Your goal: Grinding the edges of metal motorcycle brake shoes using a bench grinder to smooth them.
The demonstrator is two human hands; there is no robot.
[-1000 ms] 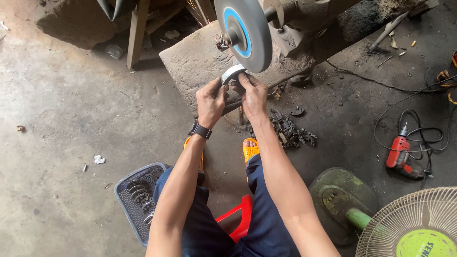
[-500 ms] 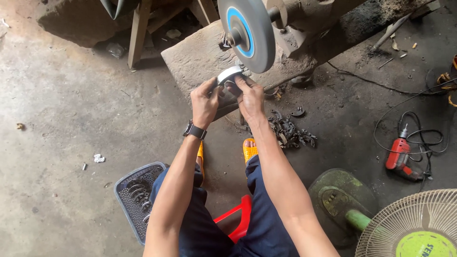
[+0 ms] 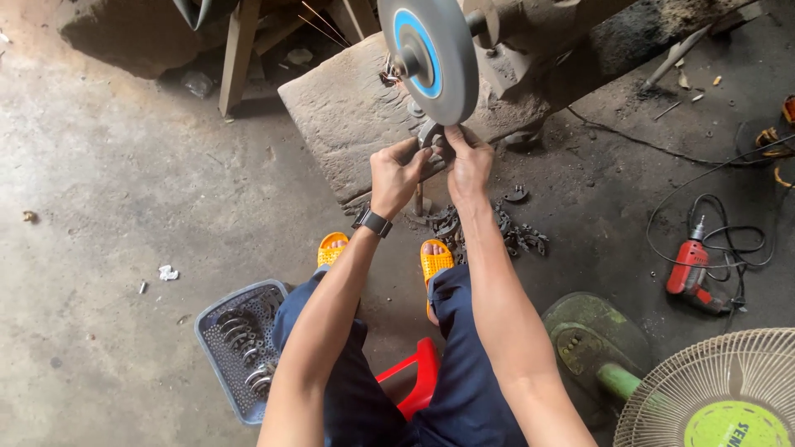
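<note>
Nearby, a grey basket (image 3: 217, 308) (floor-level) holds metal rings (image 3: 240, 331).

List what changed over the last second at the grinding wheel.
Both hands, left hand and right hand, raised the small metal part up against the grey wheel's lower rim. Grip unchanged; basket, drill and fan stayed put.

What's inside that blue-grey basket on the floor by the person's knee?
The basket holds curved metal ring-shaped parts, lying in loose rows on its mesh bottom. The person's left arm and leg cover its right edge, so how many more parts lie there cannot be seen.
</note>
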